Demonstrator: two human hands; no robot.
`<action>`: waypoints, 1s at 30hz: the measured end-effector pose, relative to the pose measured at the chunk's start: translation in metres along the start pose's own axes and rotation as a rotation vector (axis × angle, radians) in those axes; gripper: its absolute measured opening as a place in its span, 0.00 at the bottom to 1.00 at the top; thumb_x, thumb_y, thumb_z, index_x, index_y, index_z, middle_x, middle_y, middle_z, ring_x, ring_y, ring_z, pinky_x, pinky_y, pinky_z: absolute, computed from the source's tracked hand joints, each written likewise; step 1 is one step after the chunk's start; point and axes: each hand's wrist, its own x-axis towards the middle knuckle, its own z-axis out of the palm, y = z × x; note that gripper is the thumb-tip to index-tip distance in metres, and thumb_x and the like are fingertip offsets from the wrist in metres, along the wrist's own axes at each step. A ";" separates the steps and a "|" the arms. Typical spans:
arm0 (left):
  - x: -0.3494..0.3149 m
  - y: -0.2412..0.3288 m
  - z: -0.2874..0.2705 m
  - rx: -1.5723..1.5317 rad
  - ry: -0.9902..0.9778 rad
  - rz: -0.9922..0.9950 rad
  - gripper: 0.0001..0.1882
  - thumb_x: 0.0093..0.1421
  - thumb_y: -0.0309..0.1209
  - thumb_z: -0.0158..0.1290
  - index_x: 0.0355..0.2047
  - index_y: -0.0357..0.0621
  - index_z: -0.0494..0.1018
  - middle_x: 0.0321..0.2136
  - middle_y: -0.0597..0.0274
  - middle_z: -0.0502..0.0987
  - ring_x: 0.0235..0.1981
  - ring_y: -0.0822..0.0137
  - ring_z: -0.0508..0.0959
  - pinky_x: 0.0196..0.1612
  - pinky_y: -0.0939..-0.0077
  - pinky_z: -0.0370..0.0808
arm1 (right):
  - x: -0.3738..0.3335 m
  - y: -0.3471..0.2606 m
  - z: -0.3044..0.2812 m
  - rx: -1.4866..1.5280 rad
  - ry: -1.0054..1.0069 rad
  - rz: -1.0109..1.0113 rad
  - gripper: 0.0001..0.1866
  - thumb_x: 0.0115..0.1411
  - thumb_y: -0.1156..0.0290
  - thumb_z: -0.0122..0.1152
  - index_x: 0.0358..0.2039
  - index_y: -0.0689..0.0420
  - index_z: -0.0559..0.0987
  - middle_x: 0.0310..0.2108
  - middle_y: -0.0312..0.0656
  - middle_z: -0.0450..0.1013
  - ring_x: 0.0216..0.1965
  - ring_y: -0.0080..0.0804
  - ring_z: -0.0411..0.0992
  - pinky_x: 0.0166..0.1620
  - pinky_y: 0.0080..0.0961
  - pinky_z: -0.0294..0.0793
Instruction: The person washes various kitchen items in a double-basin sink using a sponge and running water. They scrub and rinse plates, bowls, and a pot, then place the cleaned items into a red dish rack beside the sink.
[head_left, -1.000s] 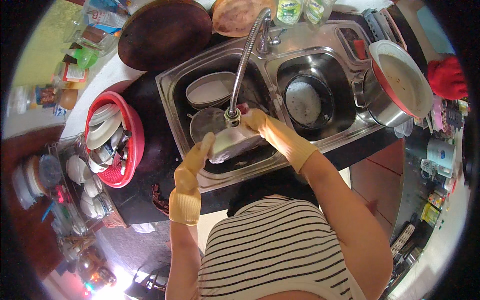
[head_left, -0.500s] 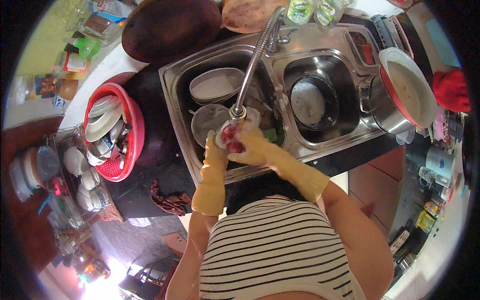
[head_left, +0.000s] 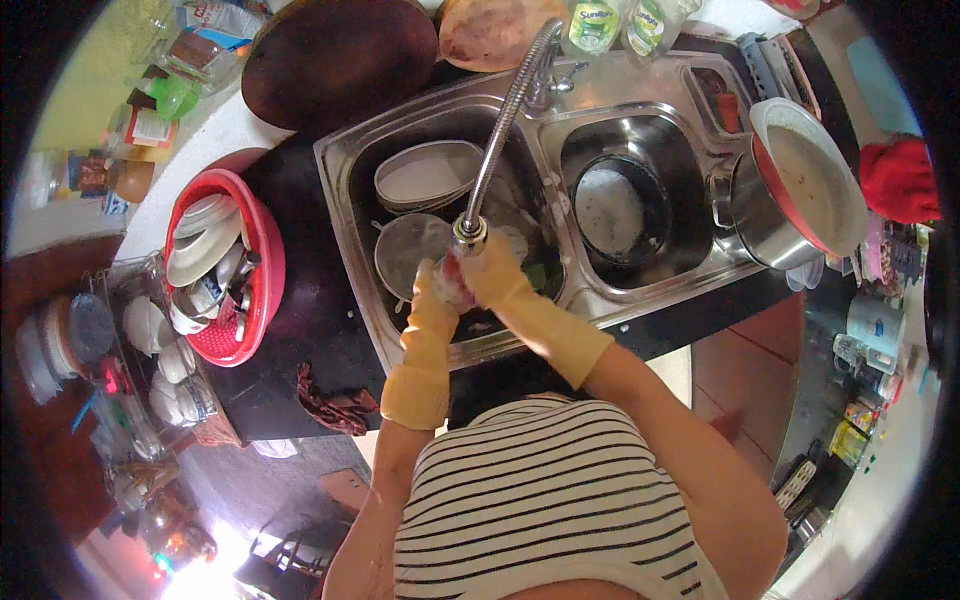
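My left hand (head_left: 431, 300) and my right hand (head_left: 494, 278), both in long yellow rubber gloves, meet over the left sink basin beneath the tap. Between them is a small white-and-red piece (head_left: 455, 288), perhaps a dish; it is blurred and mostly covered by the gloves. The left fingers are closed on its left side, and the right fingers curl against its right side. The flexible metal tap hose (head_left: 497, 145) ends just above, its nozzle (head_left: 470, 230) hiding some right fingertips. Beside my left glove rests a round strainer-like dish (head_left: 411, 252). Stacked oval dishes (head_left: 428, 172) lie behind it.
The right basin holds a dark round pan (head_left: 650, 215) with foamy water. A steel pot (head_left: 752, 215) stands at the right. On the left counter are a red basin (head_left: 272, 270) of dishes and a crumpled dark cloth (head_left: 335, 405). Dish-soap bottles (head_left: 592, 25) stand behind the tap.
My right hand has shifted left and slightly up, going partly under the nozzle. The white-and-red piece is now more covered. The whole view has moved slightly.
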 end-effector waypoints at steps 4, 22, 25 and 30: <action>-0.058 0.115 -0.011 -0.141 0.074 -0.027 0.21 0.68 0.40 0.48 0.57 0.42 0.67 0.42 0.50 0.81 0.43 0.56 0.80 0.47 0.65 0.77 | 0.054 0.030 -0.050 0.063 -0.052 0.409 0.24 0.64 0.50 0.50 0.47 0.59 0.78 0.44 0.61 0.77 0.48 0.60 0.75 0.53 0.47 0.72; 0.059 0.075 0.058 0.361 -0.236 0.674 0.06 0.61 0.27 0.48 0.34 0.44 0.76 0.33 0.52 0.77 0.46 0.53 0.78 0.53 0.68 0.72 | 0.052 0.037 -0.233 0.141 0.405 0.651 0.25 0.57 0.53 0.63 0.49 0.58 0.81 0.40 0.40 0.79 0.38 0.27 0.76 0.45 0.25 0.74; 0.045 0.161 0.018 0.817 -0.065 0.858 0.06 0.58 0.29 0.50 0.32 0.42 0.76 0.38 0.51 0.79 0.47 0.52 0.77 0.55 0.64 0.72 | 0.052 0.101 -0.247 0.020 0.193 0.729 0.31 0.60 0.44 0.56 0.59 0.47 0.77 0.53 0.53 0.77 0.54 0.45 0.76 0.57 0.34 0.70; 0.105 0.145 -0.068 1.760 0.099 0.755 0.08 0.55 0.30 0.53 0.30 0.46 0.82 0.36 0.55 0.81 0.46 0.58 0.79 0.68 0.64 0.61 | 0.063 0.130 -0.181 -0.591 -0.039 0.305 0.27 0.60 0.58 0.62 0.58 0.55 0.74 0.58 0.56 0.71 0.59 0.54 0.70 0.61 0.40 0.67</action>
